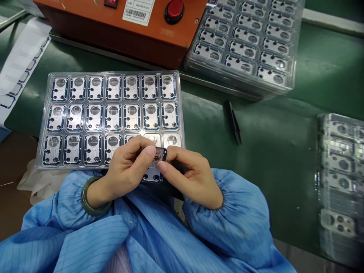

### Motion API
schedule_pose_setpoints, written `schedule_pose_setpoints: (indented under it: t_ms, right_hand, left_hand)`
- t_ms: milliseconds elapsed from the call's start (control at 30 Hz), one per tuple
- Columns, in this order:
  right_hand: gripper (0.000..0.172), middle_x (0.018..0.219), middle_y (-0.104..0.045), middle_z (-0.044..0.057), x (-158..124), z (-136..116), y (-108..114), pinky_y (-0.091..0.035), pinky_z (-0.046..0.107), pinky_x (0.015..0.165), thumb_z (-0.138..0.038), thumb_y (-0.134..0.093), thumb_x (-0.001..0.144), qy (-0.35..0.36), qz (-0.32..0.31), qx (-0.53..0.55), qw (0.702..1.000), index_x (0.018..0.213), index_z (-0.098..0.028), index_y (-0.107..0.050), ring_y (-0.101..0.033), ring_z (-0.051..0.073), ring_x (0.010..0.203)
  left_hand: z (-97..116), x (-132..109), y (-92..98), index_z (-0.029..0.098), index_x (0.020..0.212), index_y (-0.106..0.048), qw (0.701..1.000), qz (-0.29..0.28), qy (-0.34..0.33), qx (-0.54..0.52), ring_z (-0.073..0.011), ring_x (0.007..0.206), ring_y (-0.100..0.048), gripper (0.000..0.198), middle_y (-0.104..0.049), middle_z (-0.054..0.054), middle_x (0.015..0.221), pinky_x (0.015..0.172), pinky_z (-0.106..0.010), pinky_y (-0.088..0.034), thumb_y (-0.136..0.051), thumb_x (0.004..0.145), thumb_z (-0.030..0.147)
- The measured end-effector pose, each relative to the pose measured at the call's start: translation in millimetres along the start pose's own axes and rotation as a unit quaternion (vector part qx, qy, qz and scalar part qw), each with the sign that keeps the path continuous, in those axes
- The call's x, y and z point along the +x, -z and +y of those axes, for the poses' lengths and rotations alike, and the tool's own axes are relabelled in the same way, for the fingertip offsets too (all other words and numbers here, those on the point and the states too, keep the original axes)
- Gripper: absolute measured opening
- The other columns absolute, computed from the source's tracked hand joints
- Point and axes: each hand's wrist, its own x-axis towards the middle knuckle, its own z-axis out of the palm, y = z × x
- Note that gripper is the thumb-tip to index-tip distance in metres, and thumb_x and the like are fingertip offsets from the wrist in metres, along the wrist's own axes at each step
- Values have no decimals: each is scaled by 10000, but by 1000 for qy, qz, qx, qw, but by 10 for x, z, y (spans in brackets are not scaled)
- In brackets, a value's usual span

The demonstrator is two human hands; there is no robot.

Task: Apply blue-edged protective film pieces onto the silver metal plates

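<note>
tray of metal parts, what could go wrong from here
The bare fingertips of the left hand and right hand pinch a small metal part, so they might smudge or bend it, while the black tweezers lie unused on the green mat. The green bangle on the left wrist sits close to the clear plastic tray and could knock its seated parts.

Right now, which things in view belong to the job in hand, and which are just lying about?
In hand: left hand; right hand; blue-edged metal part pinched between them; clear tray of matching parts.

Lying about: black tweezers; stacked trays of parts; orange box with red button.
</note>
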Motion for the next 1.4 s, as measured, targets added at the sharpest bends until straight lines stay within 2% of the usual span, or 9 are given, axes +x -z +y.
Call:
schedule_pose_setpoints:
  t_ms: [100,233,800,1100,1400]
  right_hand:
    - [224,554,-447,-49,4,4,15,-334,207,461,-183,-564,822,10,-27,-16,999,626,-189,-458,-394,65,497]
    - [208,545,-454,-56,14,-1,18,-333,190,454,-149,-568,803,24,-51,-34,998,626,-185,-465,-400,54,483]
    - [196,545,-472,-49,13,-1,15,-340,187,448,-158,-585,806,27,-43,-27,998,637,-180,-489,-418,56,471]
    - [197,550,-480,-49,16,2,18,-341,194,457,-149,-588,806,31,-44,-36,998,630,-179,-506,-420,55,481]
    - [205,548,-478,-46,9,-21,36,-341,203,446,-173,-582,816,2,-30,-1,1000,629,-184,-499,-412,62,477]
  left_hand:
    - [10,6,7,185,888,-600,999,-30,5,-30,-86,594,-520,107,-569,12,702,531,-205,-430,-535,894,270]
    - [21,25,18,168,776,-592,999,-32,-4,-5,-83,604,-502,77,-549,10,684,537,-202,-409,-558,844,180]
    - [45,32,49,161,741,-622,999,-34,15,-8,-103,561,-509,91,-564,-8,643,496,-224,-407,-546,788,176]
    - [42,57,56,163,693,-629,999,-20,39,-29,-83,535,-498,122,-561,15,597,487,-199,-406,-538,741,95]
    - [-28,-9,102,175,821,-691,990,-24,80,-111,-113,571,-536,194,-599,-23,650,486,-222,-421,-511,759,137]
